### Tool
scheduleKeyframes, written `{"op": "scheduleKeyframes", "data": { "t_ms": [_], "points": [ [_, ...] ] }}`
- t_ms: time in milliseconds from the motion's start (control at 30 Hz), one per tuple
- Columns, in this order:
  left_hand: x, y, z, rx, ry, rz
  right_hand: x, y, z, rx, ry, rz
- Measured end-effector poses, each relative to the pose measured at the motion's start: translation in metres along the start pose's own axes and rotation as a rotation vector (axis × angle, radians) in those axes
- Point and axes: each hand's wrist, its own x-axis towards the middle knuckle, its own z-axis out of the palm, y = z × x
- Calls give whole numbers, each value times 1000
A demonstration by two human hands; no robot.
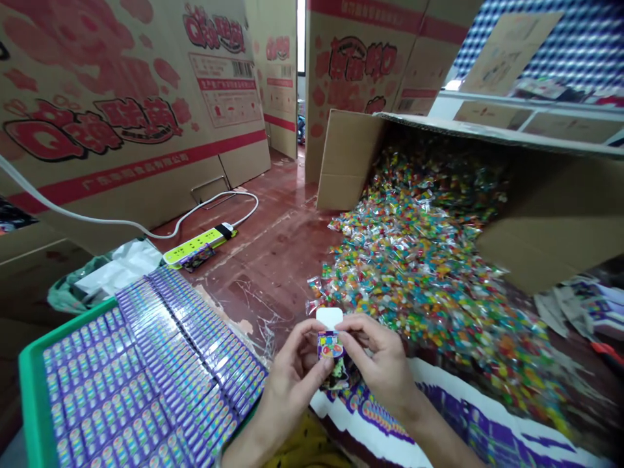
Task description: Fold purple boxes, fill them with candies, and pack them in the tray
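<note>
While the green plastic tray [30,383] of purple cartons [146,383] runs off the bottom edge, left hand [287,383] and right hand [385,364] pinch a small purple box [330,344] between them, white flap up, print blurred. Crinkly wrapped sweets [429,260] spill from a cardboard box [348,156].

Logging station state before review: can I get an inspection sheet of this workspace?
Surface: red-brown floor, scuffed.
Job's things: small box, purple, white flap open; green tray of purple boxes in rows; candy pile spilling from tipped carton.
Clutter: plastic bag; printed sheets.
Hands: left hand and right hand, fingers pinching the small box.
Cables: white cable to power strip.
Surroundings: big cartons, stacked.
</note>
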Motion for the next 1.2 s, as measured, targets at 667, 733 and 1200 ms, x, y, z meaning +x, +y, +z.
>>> {"op": "scheduleKeyframes", "data": {
  "t_ms": [667,733,1200],
  "points": [
    [-12,11,-5,345,-12,4,17,-19,-14,281,-176,352],
    [-13,12,-6,344,-51,1,21,-17,-17,287,-201,357],
    [1,20,-9,108,55,-37,-7,-23,-14,-355,-301,-74]
  ]
}}
